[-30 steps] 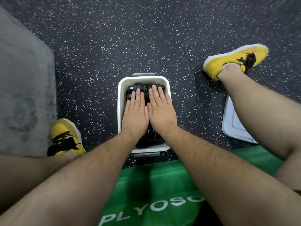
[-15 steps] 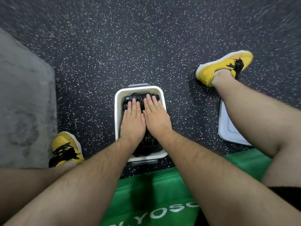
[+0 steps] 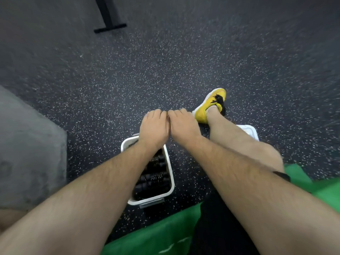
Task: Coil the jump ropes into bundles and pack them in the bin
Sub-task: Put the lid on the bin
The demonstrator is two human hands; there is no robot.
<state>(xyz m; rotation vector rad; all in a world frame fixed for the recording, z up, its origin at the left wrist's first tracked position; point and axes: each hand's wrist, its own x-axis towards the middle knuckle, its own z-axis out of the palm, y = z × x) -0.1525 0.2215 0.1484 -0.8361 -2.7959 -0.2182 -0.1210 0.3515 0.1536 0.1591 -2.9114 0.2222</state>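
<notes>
A white bin point(image 3: 170, 178) stands on the speckled floor between my legs. Black coiled jump ropes point(image 3: 153, 178) with their handles fill it. My left hand point(image 3: 154, 127) hovers above the bin's far end with its fingers curled down and nothing visible in it. My right hand point(image 3: 182, 125) is right beside it, just past the bin's far right corner, fingers curled the same way and holding nothing that I can see. The two hands touch at the knuckles. My left forearm hides the bin's left side.
A white lid point(image 3: 248, 130) lies on the floor behind my right leg, near my yellow shoe point(image 3: 209, 105). A green mat point(image 3: 160, 234) lies under me. A grey block point(image 3: 31, 153) stands at the left. A black stand foot point(image 3: 110, 28) is far ahead.
Both hands have lifted off the ropes in the bin and moved forward, fingers curling from flat. The camera has tilted up, so the bin sits lower in view.
</notes>
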